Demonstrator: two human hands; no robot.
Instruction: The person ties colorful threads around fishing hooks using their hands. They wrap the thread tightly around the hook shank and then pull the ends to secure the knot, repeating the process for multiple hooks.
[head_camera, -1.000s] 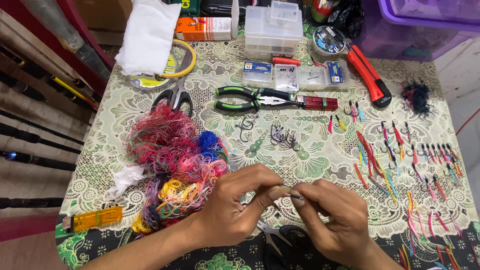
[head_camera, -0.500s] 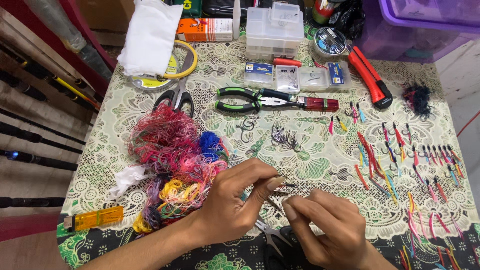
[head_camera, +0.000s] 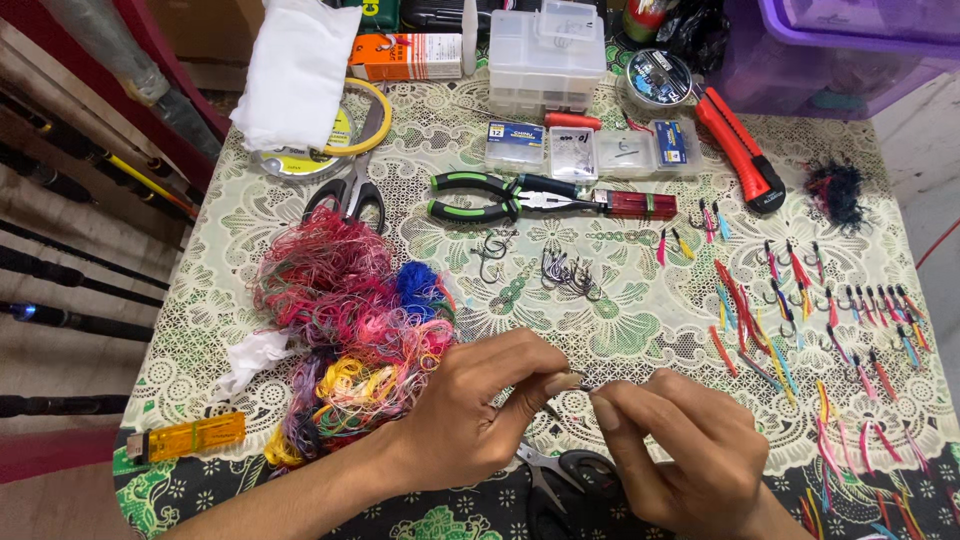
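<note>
My left hand (head_camera: 480, 405) and my right hand (head_camera: 685, 445) meet at the near edge of the table, fingertips pinched together on a small fish hook (head_camera: 580, 381), which is mostly hidden between the fingers. A tangled heap of coloured thread (head_camera: 350, 320) lies just left of my left hand. Black-handled scissors (head_camera: 565, 475) lie under my hands. Bare hooks (head_camera: 565, 272) sit in a loose pile beyond my hands, and several finished hooks with coloured thread tails (head_camera: 800, 310) are spread over the right side.
Green-handled pliers (head_camera: 490, 195), a red utility knife (head_camera: 740, 150), clear plastic hook boxes (head_camera: 545, 45), a line spool (head_camera: 655, 75), another pair of scissors (head_camera: 350, 190) and a white cloth (head_camera: 295, 70) lie at the back. An orange lighter (head_camera: 185, 437) rests at front left. Fishing rods (head_camera: 70, 270) lean at left.
My hands drew slightly apart half a second ago, then came back together, fingertips pinching at the same spot.
</note>
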